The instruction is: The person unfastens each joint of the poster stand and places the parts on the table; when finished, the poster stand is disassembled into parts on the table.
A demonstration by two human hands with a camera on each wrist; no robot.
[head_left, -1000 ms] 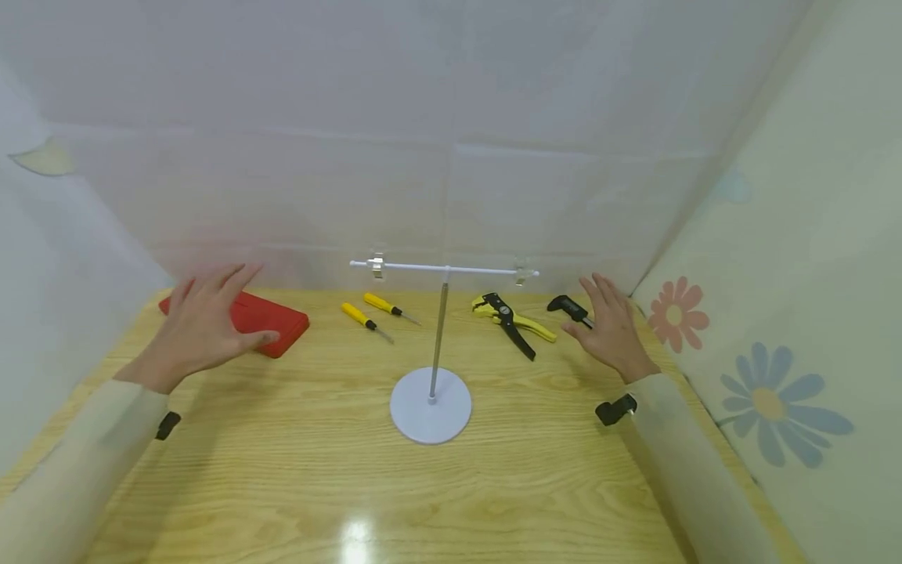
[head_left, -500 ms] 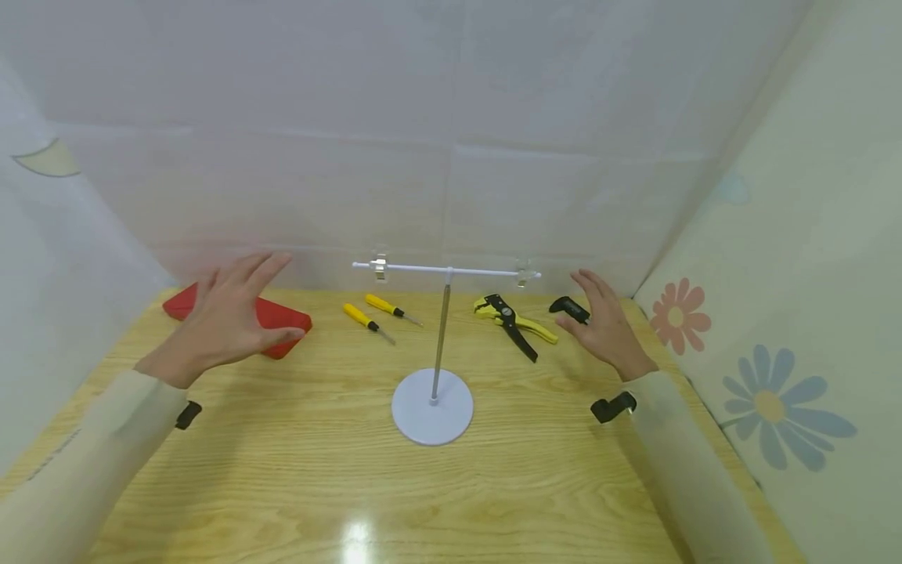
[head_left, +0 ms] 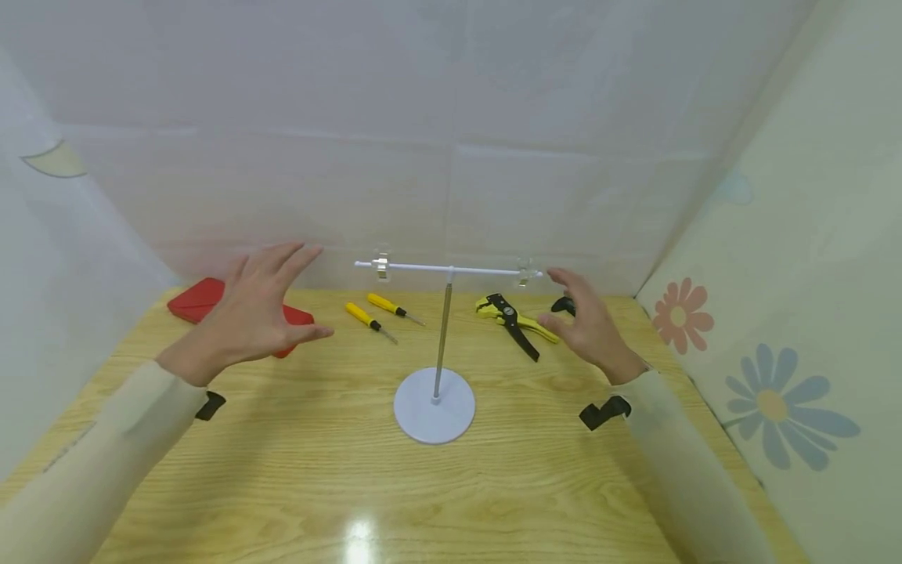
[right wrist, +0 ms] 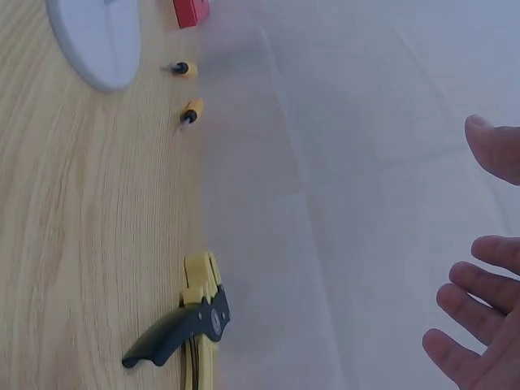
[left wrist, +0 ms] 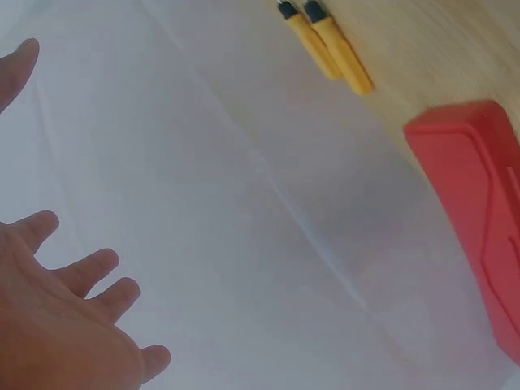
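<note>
Both hands hover above the wooden tabletop point(head_left: 296, 439) and hold nothing. The left hand point(head_left: 257, 317) has its fingers spread wide apart, raised over the red case point(head_left: 200, 299), near the left end of the white T-shaped stand point(head_left: 444, 345). The right hand point(head_left: 585, 321) is also apart and loosely curved, just beside the stand's right end, above the yellow-and-black wire stripper point(head_left: 510, 317) and a black tool point(head_left: 561, 304) partly hidden behind its fingers. Two yellow screwdrivers point(head_left: 380, 313) lie untouched between case and stand. By my judgement, nothing has been grasped yet; all handling remains.
</note>
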